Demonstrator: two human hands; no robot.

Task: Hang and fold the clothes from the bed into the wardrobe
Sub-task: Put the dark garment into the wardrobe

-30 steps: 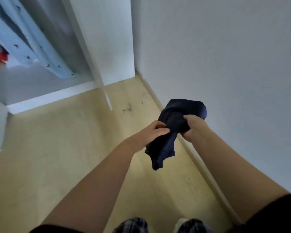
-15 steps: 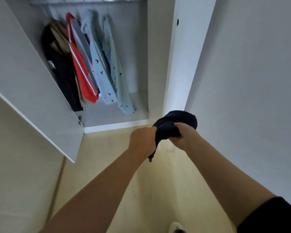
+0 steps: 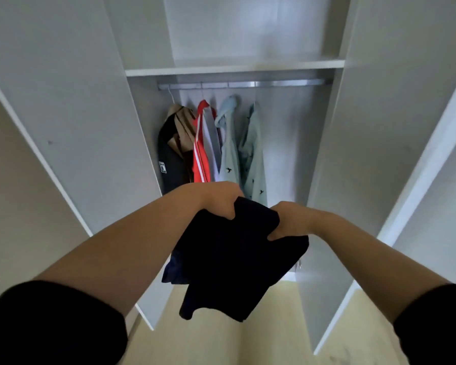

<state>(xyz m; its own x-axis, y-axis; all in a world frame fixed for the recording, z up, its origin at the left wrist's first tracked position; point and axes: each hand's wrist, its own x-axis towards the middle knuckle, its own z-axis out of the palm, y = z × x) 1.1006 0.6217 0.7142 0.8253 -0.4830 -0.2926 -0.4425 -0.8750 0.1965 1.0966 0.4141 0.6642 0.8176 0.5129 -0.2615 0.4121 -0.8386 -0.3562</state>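
Note:
A dark navy garment [image 3: 232, 262] hangs from both my hands in front of the open white wardrobe [image 3: 234, 68]. My left hand [image 3: 219, 200] grips its top edge on the left. My right hand [image 3: 290, 221] grips the top edge on the right, thumb pressed into the cloth. The garment droops loosely below my hands, with a blue inner layer showing at its lower left. Behind it, several clothes [image 3: 211, 146] hang from the metal rail [image 3: 245, 84]: a dark and tan one, a red and white one, and two pale green patterned shirts.
Both wardrobe doors stand open, the left door [image 3: 71, 143] and the right door [image 3: 334, 180] flanking my arms. A shelf sits above the rail. A second white panel [image 3: 432, 159] stands at the far right. Pale wooden floor [image 3: 271, 335] lies below.
The view has swung from the floor and wall up to face the wardrobe head on. The garment was bunched between my hands; now it hangs spread out, my hands further apart.

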